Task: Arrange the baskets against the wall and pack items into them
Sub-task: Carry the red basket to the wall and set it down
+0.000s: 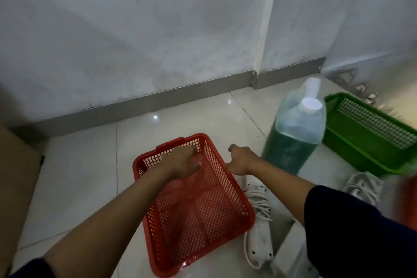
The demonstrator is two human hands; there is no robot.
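A red mesh basket [203, 221] lies on the tiled floor, set at an angle a short way from the wall [135, 40]. My left hand [182, 160] reaches into its far end, fingers spread against the mesh near the far wall of the basket. Just outside the basket's right rim is my right hand [242, 160], fingers curled with the thumb out and nothing visible in it. A green mesh basket [370, 135] sits to the right near the corner. Two large clear bottles of green liquid [293, 142] with white caps stand between the two baskets.
A white power strip with its coiled cord [259, 230] lies on the floor right of the red basket. A white shoe [363, 185] is near the green basket. A cardboard box [15, 187] stands at the left edge. A grey skirting [158, 99] runs along the wall.
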